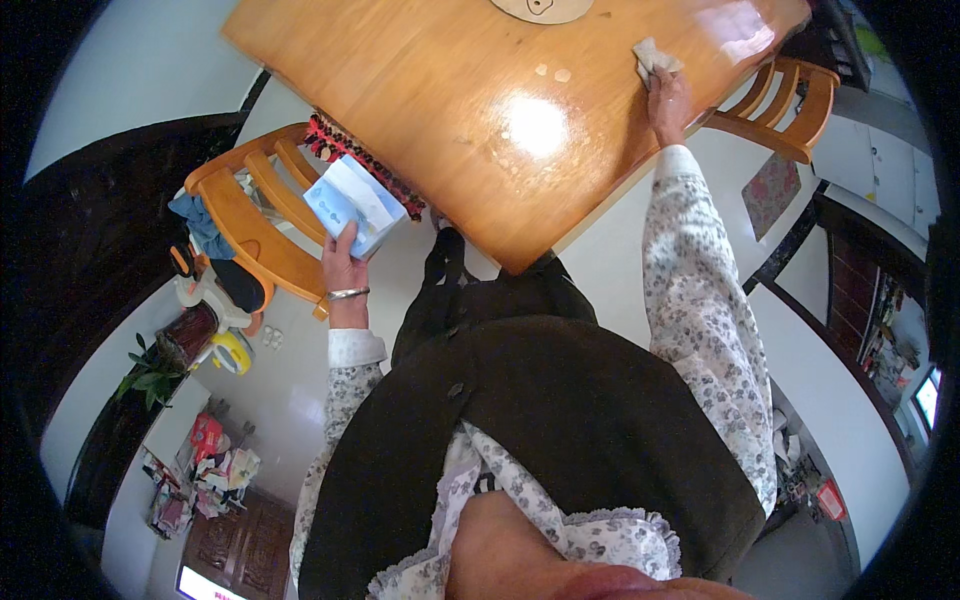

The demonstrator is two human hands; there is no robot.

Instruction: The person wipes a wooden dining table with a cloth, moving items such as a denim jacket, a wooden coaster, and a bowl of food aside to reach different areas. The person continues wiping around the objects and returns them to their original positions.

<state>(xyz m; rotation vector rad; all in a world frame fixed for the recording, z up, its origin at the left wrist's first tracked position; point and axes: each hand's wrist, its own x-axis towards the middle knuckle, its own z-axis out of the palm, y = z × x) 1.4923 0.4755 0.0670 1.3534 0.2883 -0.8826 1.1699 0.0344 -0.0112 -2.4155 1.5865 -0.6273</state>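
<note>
My left hand grips a light blue and white pack of tissues beside the table's left edge, above a wooden chair. A folded pale cloth or tissue is in my right hand, resting on the wooden table near its right edge. Bright light reflects off the glossy tabletop, and small wet-looking spots lie around the glare. A round board with a dark outline on it sits at the table's far side, partly cut off by the picture's top.
Slatted wooden chairs stand at the left and right of the table. A red and black fringed textile hangs by the left chair. Farther left are a potted plant and a yellow-and-white object.
</note>
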